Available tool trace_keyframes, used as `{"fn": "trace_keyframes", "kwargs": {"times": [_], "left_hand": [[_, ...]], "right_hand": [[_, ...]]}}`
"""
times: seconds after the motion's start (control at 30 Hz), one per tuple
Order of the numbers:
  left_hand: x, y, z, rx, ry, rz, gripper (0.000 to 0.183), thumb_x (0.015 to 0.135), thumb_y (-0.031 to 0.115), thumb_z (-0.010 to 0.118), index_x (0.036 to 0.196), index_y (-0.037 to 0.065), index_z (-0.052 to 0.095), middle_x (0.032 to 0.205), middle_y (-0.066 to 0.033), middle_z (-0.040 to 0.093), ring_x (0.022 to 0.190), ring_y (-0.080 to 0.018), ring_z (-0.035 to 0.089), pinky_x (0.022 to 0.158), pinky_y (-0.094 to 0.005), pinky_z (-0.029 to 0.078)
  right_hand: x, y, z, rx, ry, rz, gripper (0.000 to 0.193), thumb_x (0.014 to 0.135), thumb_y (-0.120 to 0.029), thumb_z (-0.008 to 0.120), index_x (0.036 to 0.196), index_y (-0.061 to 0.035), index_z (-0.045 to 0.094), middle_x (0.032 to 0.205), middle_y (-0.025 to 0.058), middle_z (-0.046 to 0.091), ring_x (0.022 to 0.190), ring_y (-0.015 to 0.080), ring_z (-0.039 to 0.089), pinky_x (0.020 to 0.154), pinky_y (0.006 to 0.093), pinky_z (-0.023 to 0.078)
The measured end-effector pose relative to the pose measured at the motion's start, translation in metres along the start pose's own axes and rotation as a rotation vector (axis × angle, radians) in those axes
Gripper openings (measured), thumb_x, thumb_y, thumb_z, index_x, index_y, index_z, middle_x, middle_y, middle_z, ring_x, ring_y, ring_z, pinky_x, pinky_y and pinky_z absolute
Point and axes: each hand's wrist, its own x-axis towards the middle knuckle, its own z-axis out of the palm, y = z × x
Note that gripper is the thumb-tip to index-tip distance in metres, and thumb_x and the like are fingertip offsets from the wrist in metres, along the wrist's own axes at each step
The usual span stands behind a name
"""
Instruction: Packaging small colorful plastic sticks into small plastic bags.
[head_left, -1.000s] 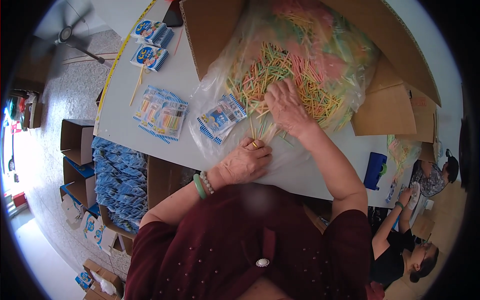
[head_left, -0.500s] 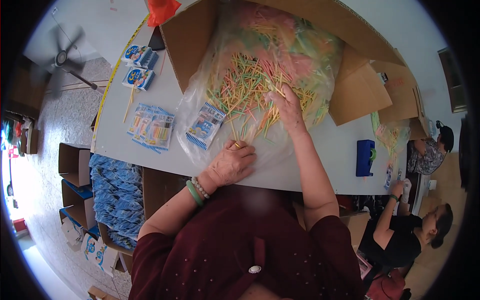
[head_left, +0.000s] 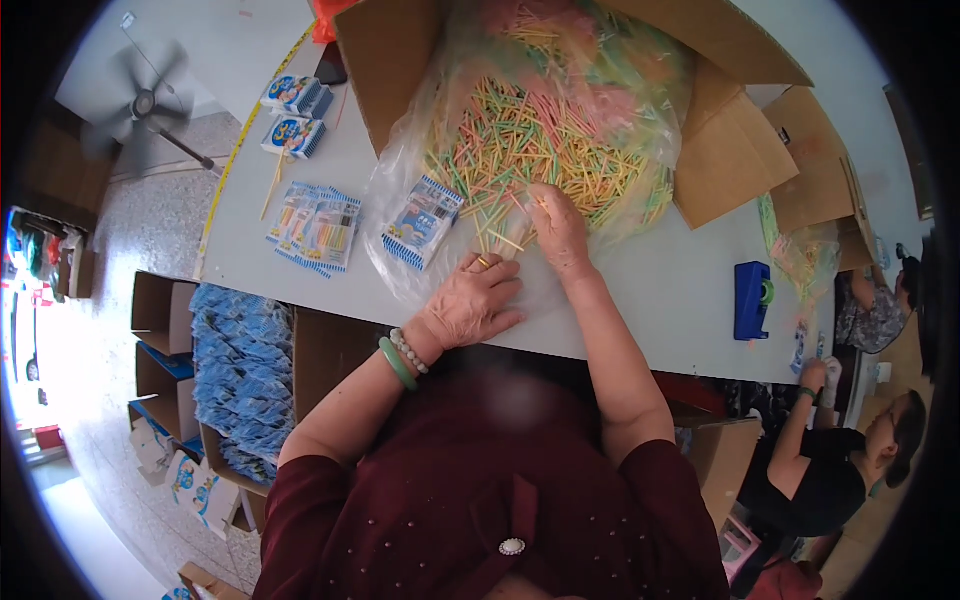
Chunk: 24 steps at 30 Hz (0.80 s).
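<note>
We note the left hand (head_left: 470, 300) lying palm down on the clear plastic bag (head_left: 400, 190) at the near edge of the desk (head_left: 680, 290), fingers loosely spread and flat, nothing closed in it that we can see; a ring shows on one finger, and a green bangle (head_left: 396, 363) and a bead bracelet (head_left: 409, 350) sit at the wrist. The right hand (head_left: 558, 232) is just beside it, a little farther in, fingers curled down into the heap of thin coloured sticks (head_left: 540, 150); a few sticks (head_left: 500, 235) fan out under its fingertips, but we cannot tell whether it grips them or only presses on them. The heap, yellow, green, pink and orange, lies inside the bag, which spills out of an open cardboard box (head_left: 400, 60) standing on the desk. A small blue-and-white packet (head_left: 423, 222) rests on the bag's plastic just left of the hands. Farther left on the desk lie more flat packets (head_left: 314, 226), and near the far edge two more (head_left: 292, 112). A blue tape dispenser (head_left: 752, 300) sits to the right, well apart from the hands. Below the desk's left side an open carton holds a stack of blue packets (head_left: 240, 380). At the lower right another person (head_left: 830, 470) sits at work.
</note>
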Motion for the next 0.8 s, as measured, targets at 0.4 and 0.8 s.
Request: {"fn": "trace_keyframes", "kwargs": {"times": [0.4, 0.8], "left_hand": [[0.007, 0.008, -0.002, 0.008, -0.002, -0.061, 0.035, 0.075, 0.03, 0.074, 0.094, 0.001, 0.065, 0.111, -0.0165, 0.058, 0.102, -0.0362, 0.056, 0.089, -0.0449, 0.044], [0.008, 0.009, -0.003, 0.026, -0.04, -0.116, 0.035, 0.075, 0.03, 0.074, 0.095, 0.002, 0.064, 0.113, -0.0144, 0.058, 0.104, -0.0342, 0.055, 0.092, -0.0442, 0.043]], "right_hand": [[-0.002, -0.006, -0.007, 0.626, 0.262, 0.211, 0.018, 0.089, -0.008, 0.061, 0.104, -0.0052, 0.051, 0.088, 0.0056, 0.059, 0.079, 0.0133, 0.057, 0.075, 0.0279, 0.047], [0.003, -0.001, -0.033, 1.356, 0.304, 0.323, 0.009, 0.092, -0.005, 0.052, 0.1, -0.0049, 0.047, 0.089, 0.0098, 0.058, 0.086, 0.0213, 0.061, 0.08, 0.0386, 0.053]]}}
